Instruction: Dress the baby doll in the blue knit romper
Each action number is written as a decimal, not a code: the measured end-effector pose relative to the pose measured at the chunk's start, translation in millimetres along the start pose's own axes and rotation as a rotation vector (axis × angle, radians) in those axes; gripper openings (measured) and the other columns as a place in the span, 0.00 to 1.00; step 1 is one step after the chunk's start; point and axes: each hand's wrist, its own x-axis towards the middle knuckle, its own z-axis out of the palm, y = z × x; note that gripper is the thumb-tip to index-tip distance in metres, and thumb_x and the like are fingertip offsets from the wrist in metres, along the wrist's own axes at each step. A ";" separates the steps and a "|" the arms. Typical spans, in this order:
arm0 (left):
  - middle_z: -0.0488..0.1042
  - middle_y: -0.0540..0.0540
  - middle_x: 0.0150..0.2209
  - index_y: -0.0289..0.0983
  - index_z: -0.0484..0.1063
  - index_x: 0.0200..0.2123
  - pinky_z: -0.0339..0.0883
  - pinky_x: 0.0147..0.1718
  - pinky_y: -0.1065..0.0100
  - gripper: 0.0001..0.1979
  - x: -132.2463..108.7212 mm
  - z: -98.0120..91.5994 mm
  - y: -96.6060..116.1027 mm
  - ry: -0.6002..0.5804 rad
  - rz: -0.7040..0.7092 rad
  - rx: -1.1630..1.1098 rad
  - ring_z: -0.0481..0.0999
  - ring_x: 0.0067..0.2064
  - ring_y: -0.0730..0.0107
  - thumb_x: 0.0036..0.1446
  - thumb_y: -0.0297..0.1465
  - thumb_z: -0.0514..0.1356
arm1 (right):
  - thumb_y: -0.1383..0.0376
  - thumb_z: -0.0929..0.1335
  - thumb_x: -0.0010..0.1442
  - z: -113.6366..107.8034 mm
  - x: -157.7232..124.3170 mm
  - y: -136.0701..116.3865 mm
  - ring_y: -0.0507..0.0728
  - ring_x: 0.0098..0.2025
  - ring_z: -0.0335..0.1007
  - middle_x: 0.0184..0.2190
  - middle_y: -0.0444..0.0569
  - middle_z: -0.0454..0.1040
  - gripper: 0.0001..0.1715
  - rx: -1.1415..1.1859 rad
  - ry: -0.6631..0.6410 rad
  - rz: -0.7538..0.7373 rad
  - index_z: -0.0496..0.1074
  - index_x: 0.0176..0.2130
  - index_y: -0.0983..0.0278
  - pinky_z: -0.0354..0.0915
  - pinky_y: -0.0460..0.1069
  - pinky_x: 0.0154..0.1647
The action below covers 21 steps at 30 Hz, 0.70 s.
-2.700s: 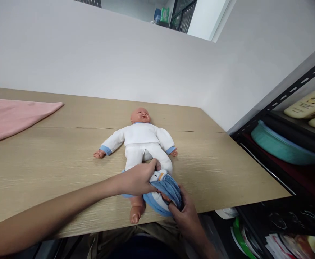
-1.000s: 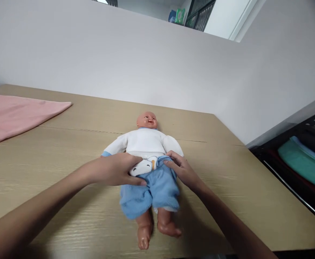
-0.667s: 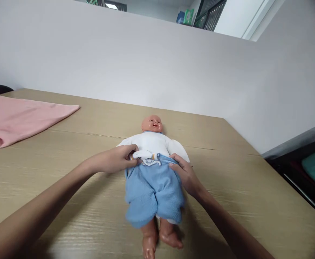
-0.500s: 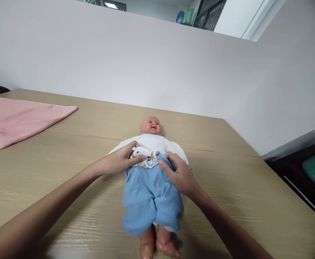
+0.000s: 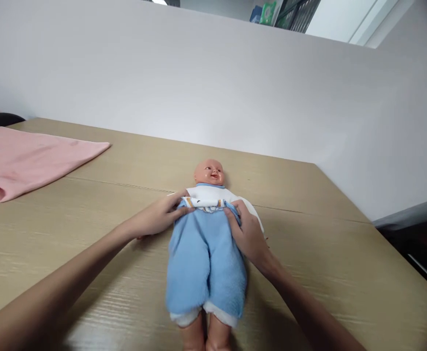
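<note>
Shows blue trousers (image 5: 206,263) on doll (image 5: 209,171), with long axis near to far, reaching nearward from both grips. Pinches waistband (image 5: 209,203) closely between thumb and fingertips, at left with left hand (image 5: 161,213), at right with right hand (image 5: 249,233), at about equal closeness.

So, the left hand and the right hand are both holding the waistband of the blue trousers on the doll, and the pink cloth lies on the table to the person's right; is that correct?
Not quite: the pink cloth lies on the table to the person's left, as the head view shows. The left hand and right hand do hold the trousers' waistband.
</note>
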 end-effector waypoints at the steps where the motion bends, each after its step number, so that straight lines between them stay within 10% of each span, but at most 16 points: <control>1: 0.79 0.45 0.48 0.40 0.72 0.54 0.69 0.50 0.61 0.22 5.9 5.0 -1.9 0.043 -0.019 -0.024 0.77 0.49 0.55 0.72 0.51 0.56 | 0.49 0.64 0.75 3.3 6.0 0.5 0.61 0.36 0.70 0.33 0.46 0.74 0.16 0.020 -0.014 0.063 0.69 0.43 0.57 0.62 0.54 0.42; 7: 0.78 0.47 0.41 0.39 0.76 0.46 0.64 0.39 0.64 0.22 10.8 5.9 -14.0 -0.049 -0.087 0.005 0.75 0.41 0.59 0.70 0.52 0.57 | 0.46 0.68 0.70 -2.3 27.4 8.8 0.59 0.38 0.73 0.34 0.44 0.76 0.20 0.117 -0.151 0.154 0.73 0.38 0.59 0.64 0.52 0.41; 14: 0.77 0.46 0.42 0.38 0.74 0.47 0.67 0.41 0.64 0.18 -18.5 -19.8 -22.7 -0.373 -0.117 0.121 0.74 0.42 0.59 0.65 0.46 0.61 | 0.43 0.70 0.68 -18.8 -32.0 36.3 0.61 0.41 0.74 0.37 0.47 0.79 0.22 0.265 -0.223 0.209 0.78 0.39 0.59 0.71 0.53 0.44; 21: 0.75 0.47 0.45 0.41 0.69 0.46 0.68 0.52 0.60 0.22 -16.6 9.9 -25.5 -0.157 -0.223 -0.296 0.73 0.51 0.56 0.67 0.54 0.59 | 0.39 0.69 0.68 16.8 -52.4 50.9 0.66 0.56 0.81 0.57 0.52 0.82 0.31 0.688 0.068 0.509 0.74 0.58 0.55 0.78 0.61 0.57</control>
